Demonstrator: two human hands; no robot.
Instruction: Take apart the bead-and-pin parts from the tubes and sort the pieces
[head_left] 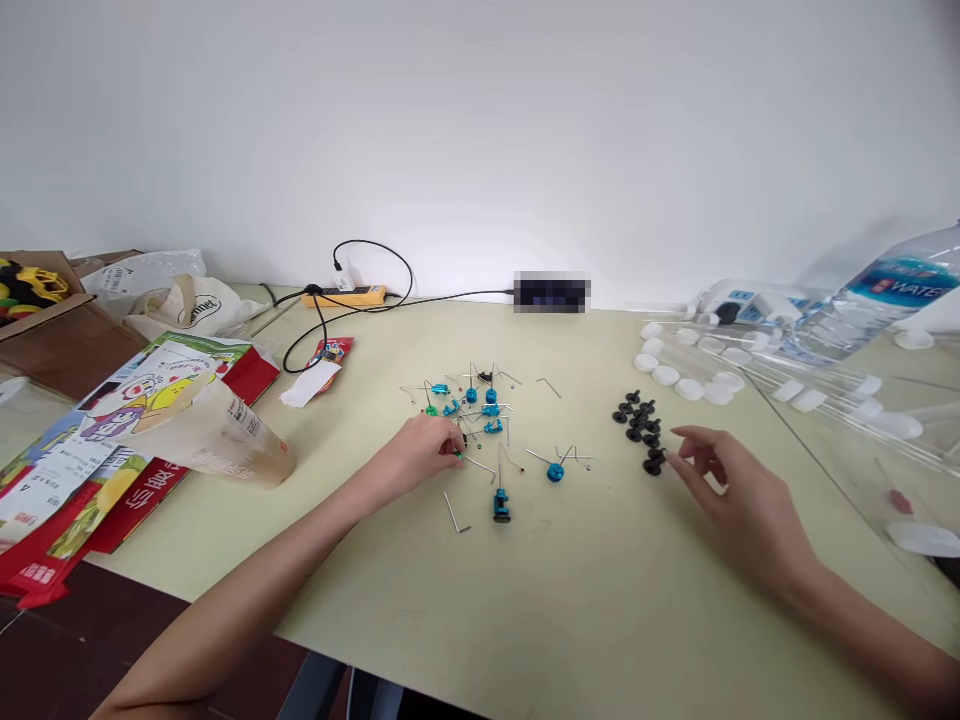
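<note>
My left hand [426,450] is closed in a pinch at the near left of a loose group of small parts. A tiny green part [458,455] shows at its fingertips; most of it is hidden. Around it lie small blue metal pieces [491,410] with thin bent wires, and L-shaped hex keys [452,512]. A blue piece with a black base [501,506] stands nearer me, and another blue piece [555,472] lies to its right. My right hand [739,495] is open, thumb and forefinger apart, right beside a cluster of small black flanged pieces [637,415].
Clear tubes with white caps [690,390] and a large water bottle [877,290] lie at the right. At the left are a drink cup [217,440], colourful packaging [157,400] and a cardboard box [67,340]. A yellow power strip [352,297] and cable run along the wall.
</note>
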